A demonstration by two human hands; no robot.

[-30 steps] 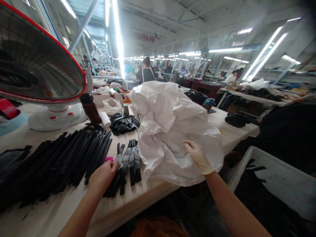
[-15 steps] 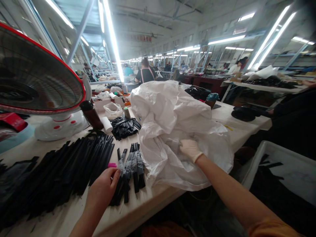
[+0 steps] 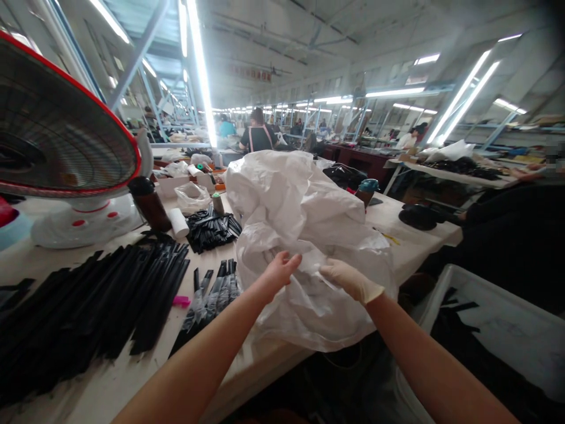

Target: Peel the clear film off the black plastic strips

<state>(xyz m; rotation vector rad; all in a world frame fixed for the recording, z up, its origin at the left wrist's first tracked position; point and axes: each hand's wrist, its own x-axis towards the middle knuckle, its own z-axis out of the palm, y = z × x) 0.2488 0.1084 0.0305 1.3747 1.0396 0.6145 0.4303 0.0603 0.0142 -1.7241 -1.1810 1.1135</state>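
A large crumpled white plastic bag (image 3: 282, 194) lies on the table in front of me. My right hand (image 3: 346, 280), in a pale thin glove, pinches a fold of it. Just left of that, my bare left hand (image 3: 280, 272) is over the bag, thumb and fingers slightly apart; whether it touches the plastic I cannot tell. Below my left forearm are black strips bundled with clear wrap (image 3: 212, 294), partly hidden by the arm. A small pink piece (image 3: 181, 301) sits beside them. Further left, many long black strips (image 3: 110, 294) lie in a row.
A red-rimmed fan (image 3: 66, 129) stands at the left. Behind the strips are a dark bottle (image 3: 150, 203), a white roll (image 3: 178, 224), a thread spool (image 3: 218, 204) and a black pile (image 3: 214, 228). A white bin (image 3: 521, 330) holds black pieces at right. A dark-clothed person (image 3: 521, 235) is beyond it.
My left hand has moved right, from the wrapped strips and pink piece to the white bag. My right hand stays at the bag, now pinching a raised fold. The view has shifted slightly right.
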